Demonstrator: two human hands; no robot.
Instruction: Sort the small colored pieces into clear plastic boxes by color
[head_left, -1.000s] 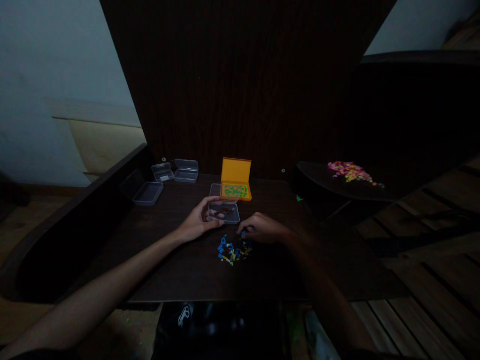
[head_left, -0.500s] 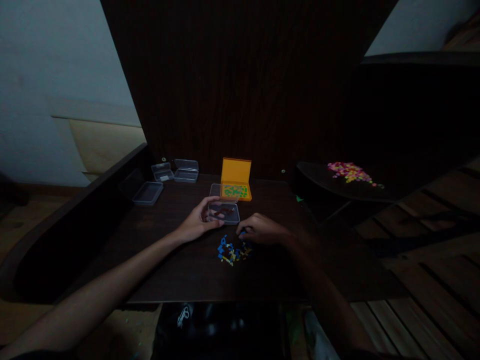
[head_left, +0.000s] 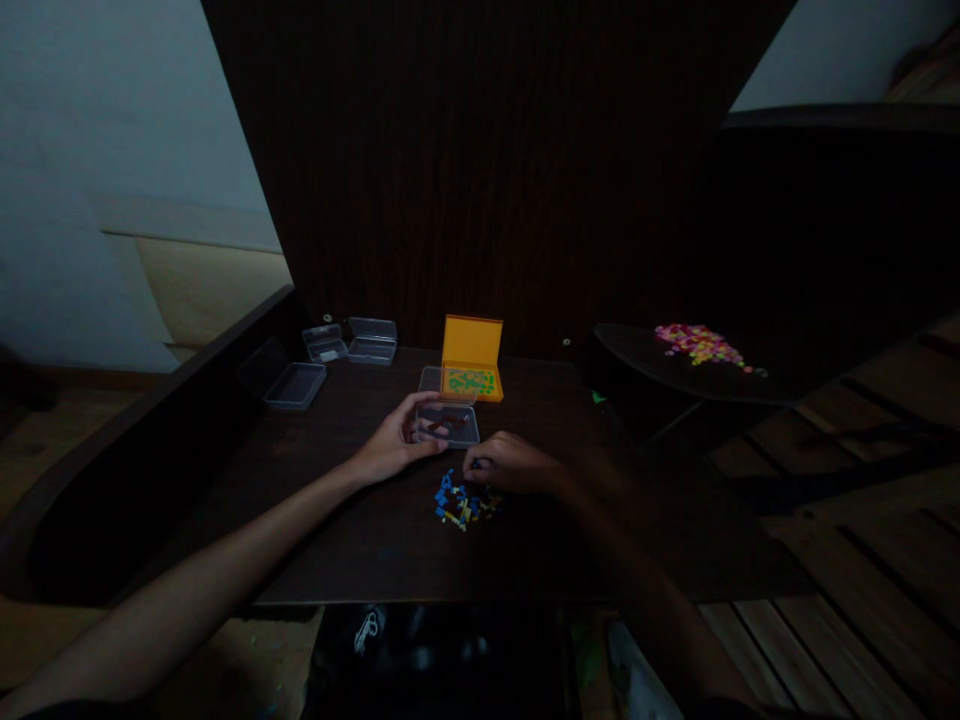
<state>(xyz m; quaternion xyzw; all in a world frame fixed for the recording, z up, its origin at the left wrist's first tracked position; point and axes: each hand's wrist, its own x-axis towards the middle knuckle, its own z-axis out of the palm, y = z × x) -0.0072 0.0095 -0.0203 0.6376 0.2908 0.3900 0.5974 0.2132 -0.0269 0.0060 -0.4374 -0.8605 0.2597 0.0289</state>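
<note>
Far left of the counter (head_left: 360, 560), three lidded clear boxes (head_left: 297, 386) stand open, set back, probably to leave working room in front. Next, my left hand (head_left: 397, 437) is clamped on the held clear box (head_left: 463, 430), thumb at its near edge, likely to steady it; lid swung back, reddish-brown pieces showing in it. Just below lies the blue-and-yellow heap (head_left: 452, 503), loose on the counter, close to both hands, I judge for short reaches. Behind the held box, an orange box (head_left: 472, 342) stands open, green pieces (head_left: 472, 382) inside. My right hand (head_left: 517, 462) is at the heap's far edge, fingers curled in; I cannot tell whether they grip anything. Far right, a pink-and-yellow heap (head_left: 705, 346) sits apart on a dark shelf (head_left: 637, 352), presumably to avoid mixing.
</note>
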